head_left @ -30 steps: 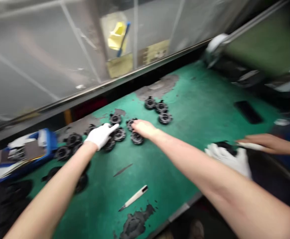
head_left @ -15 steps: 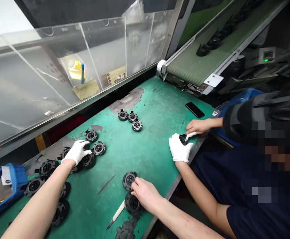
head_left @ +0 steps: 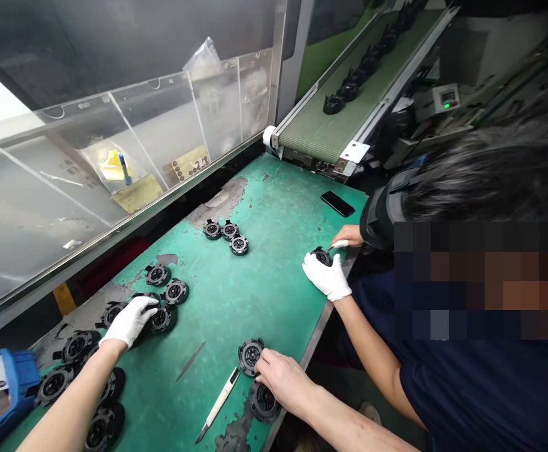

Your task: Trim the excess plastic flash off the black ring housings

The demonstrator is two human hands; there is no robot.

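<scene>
My left hand (head_left: 130, 323), in a white glove, is closed over a black round plastic part in the cluster at the left; its palm and fingers hide much of that part. Close by lie another black round part (head_left: 176, 291) and several more of the same kind. At the front edge my bare right hand (head_left: 280, 376) has its fingers curled on the rim of an upper black round part (head_left: 251, 356). A second round part (head_left: 264, 400) touches it from below, partly under the hand. A white-handled craft knife (head_left: 218, 403) lies beside these two.
Three round parts (head_left: 230, 231) lie mid-table. At the right a co-worker's gloved hand (head_left: 327, 275) holds a similar part against the table. A phone (head_left: 338, 203) lies near the conveyor belt (head_left: 316, 135), which carries more parts. A blue bin (head_left: 24, 380) stands at the left.
The view has shifted to the right. My right hand and its two parts sit slightly lower in the picture, and the knife's handle end now shows. Both hands stay at the same parts.
</scene>
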